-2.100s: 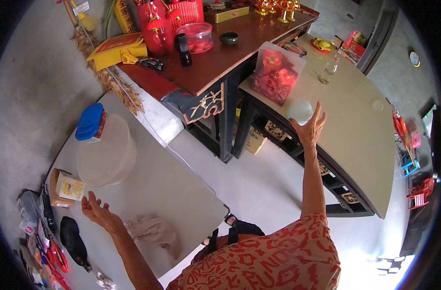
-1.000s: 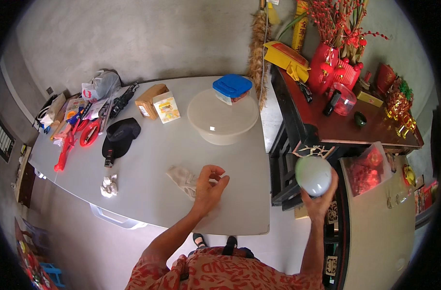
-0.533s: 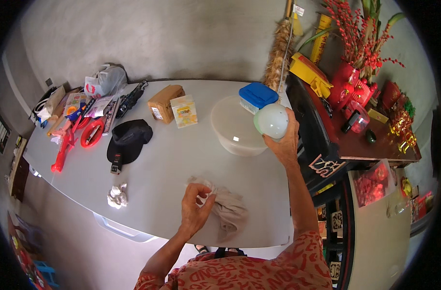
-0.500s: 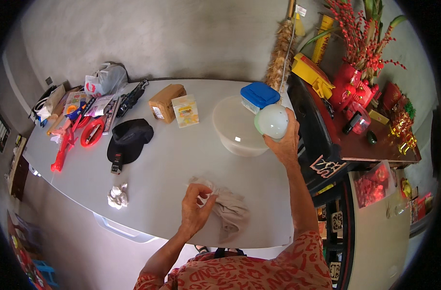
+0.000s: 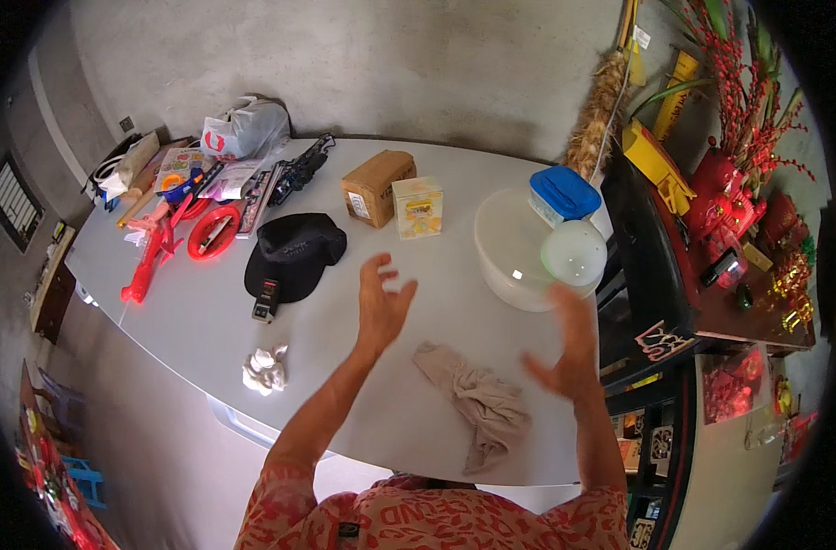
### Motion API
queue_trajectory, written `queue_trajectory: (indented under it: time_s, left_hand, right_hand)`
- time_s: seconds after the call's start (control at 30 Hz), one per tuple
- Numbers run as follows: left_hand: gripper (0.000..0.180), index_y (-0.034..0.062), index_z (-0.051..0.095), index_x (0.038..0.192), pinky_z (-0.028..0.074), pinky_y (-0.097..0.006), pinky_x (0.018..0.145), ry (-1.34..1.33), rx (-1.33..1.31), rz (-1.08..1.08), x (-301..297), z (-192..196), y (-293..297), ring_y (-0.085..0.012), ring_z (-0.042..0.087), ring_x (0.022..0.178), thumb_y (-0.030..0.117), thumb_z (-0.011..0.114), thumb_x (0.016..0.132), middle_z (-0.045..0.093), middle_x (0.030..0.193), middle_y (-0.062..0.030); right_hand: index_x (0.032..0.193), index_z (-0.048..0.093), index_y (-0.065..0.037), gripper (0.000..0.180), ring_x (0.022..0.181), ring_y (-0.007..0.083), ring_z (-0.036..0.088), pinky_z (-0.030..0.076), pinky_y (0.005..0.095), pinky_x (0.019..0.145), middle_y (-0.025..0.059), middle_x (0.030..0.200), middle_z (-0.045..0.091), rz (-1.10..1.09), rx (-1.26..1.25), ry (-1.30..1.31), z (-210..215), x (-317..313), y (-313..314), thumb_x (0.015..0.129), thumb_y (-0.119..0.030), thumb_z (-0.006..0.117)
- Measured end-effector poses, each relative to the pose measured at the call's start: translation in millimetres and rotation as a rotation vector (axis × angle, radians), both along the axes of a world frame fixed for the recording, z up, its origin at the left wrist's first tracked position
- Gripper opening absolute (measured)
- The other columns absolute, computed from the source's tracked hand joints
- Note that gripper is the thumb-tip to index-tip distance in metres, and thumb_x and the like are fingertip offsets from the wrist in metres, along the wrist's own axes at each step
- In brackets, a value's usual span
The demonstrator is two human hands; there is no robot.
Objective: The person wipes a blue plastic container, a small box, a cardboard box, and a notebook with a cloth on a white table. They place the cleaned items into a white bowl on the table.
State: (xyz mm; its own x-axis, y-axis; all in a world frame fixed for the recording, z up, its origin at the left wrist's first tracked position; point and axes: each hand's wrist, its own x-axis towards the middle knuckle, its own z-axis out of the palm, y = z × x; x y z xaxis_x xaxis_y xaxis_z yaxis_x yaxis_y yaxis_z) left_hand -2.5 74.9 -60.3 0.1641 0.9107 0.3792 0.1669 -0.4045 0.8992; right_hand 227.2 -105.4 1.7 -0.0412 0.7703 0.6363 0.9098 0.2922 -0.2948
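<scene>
My left hand [image 5: 384,304] hovers over the middle of the table with its fingers apart and nothing in it. My right hand [image 5: 569,353], a little blurred, is spread just in front of a pale rounded bowl [image 5: 576,254] and holds nothing. That bowl rests on the lid of a large round translucent container [image 5: 507,246], beside a blue-lidded box [image 5: 565,194]. Between and below my hands a crumpled beige cloth [image 5: 478,401] lies on the table. To the left of my left hand are a black cap [image 5: 294,252] and a small black device [image 5: 266,301].
Behind my left hand stand a brown cardboard box [image 5: 377,188] and a small yellow-and-white box [image 5: 419,208]. White crumpled material [image 5: 265,369] lies near the front edge. Red items, including a red tape-like ring [image 5: 214,232], fill the left end. A dark cabinet borders the right.
My right hand has let go of the pale bowl, leaving it on the container's lid, and drawn back toward me. My left hand has lifted away from the beige cloth. The view has shifted left.
</scene>
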Motion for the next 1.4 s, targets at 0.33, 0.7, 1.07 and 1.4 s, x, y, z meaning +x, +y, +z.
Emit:
queue_trajectory:
  time_s: [0.33,0.7,1.07,1.4]
  left_hand:
    - [0.081,-0.0051,0.027,0.136,0.035,-0.048,0.098,0.201,0.413,0.135,49.5,9.8,138.0,-0.0461,0.039,0.114,0.002,0.073,0.069,0.039,0.123,-0.0282]
    - [0.062,0.0004,0.039,0.119,0.047,-0.040,0.085,-0.004,0.082,-0.007,53.8,-8.3,116.6,-0.0341,0.054,0.101,0.008,0.077,0.070,0.053,0.106,-0.0218]
    - [0.055,0.0026,0.042,0.122,0.048,-0.035,0.086,-0.129,-0.139,-0.074,-12.1,8.2,-73.3,-0.0233,0.057,0.101,0.002,0.071,0.075,0.057,0.110,-0.0123]
    - [0.057,0.0050,0.044,0.126,0.047,-0.034,0.086,-1.435,-0.797,-0.311,-11.4,-7.4,-175.6,-0.0261,0.058,0.102,0.004,0.072,0.076,0.057,0.113,-0.0111]
  right_hand:
    - [0.120,0.058,-0.024,0.050,0.121,0.0314,0.041,0.036,0.0476,0.086,0.0072,0.134,0.043,0.087,-0.405,-0.175,-58.1,-83.5,-50.4,0.072,-0.023,0.073]
    - [0.116,0.059,-0.023,0.049,0.105,0.0278,0.047,0.035,0.0432,0.082,0.0066,0.114,0.052,-0.195,-0.335,-0.023,-72.5,-89.5,-25.3,0.069,-0.014,0.069]
    - [0.097,0.065,-0.014,0.028,0.086,0.0263,0.054,0.041,0.0383,0.071,0.0106,0.091,0.054,-0.247,-0.002,0.836,-62.0,-60.9,7.2,0.070,-0.015,0.072]
    - [0.095,0.067,-0.014,0.030,0.093,0.0289,0.053,0.041,0.0408,0.077,0.0076,0.101,0.056,0.233,0.088,-0.005,1.1,-143.0,-19.5,0.066,-0.006,0.071]
